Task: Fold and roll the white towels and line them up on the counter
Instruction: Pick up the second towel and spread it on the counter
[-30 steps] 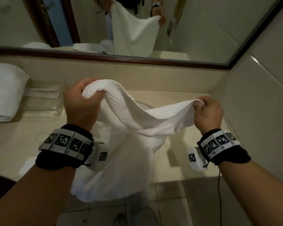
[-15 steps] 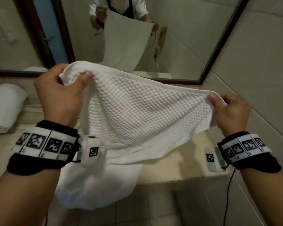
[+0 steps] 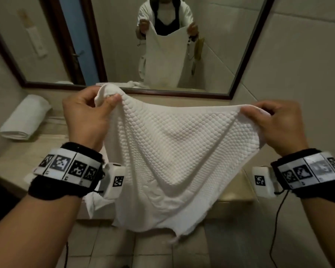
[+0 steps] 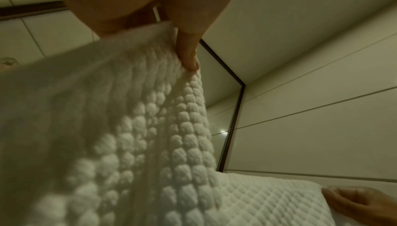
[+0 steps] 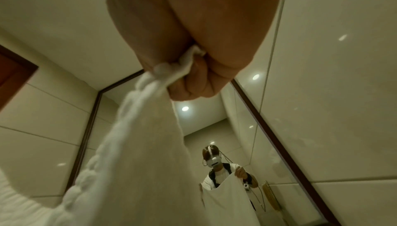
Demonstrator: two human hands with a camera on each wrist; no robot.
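Note:
A white waffle-textured towel (image 3: 170, 151) hangs spread in the air in front of the counter (image 3: 234, 190), held by its two top corners. My left hand (image 3: 89, 117) pinches the left corner, thumb on the near side; the left wrist view shows that thumb (image 4: 189, 51) pressing the towel (image 4: 128, 136). My right hand (image 3: 273, 122) grips the right corner, and the right wrist view shows fingers (image 5: 193, 83) curled round the bunched towel edge (image 5: 167, 72). The towel's lower edge hangs below the counter's front. A rolled white towel (image 3: 25, 118) lies at the counter's back left.
A dark-framed mirror (image 3: 162, 45) runs along the wall behind the counter and reflects a person holding the towel. A tiled wall (image 3: 298, 64) closes the right side. Tiled floor (image 3: 153, 252) lies below. A cable (image 3: 277, 219) dangles from my right wrist.
Both hands rose and moved apart, lifting the towel off the counter and stretching its top edge taut, so it now hangs as a flat sheet. The view tilted up toward the mirror.

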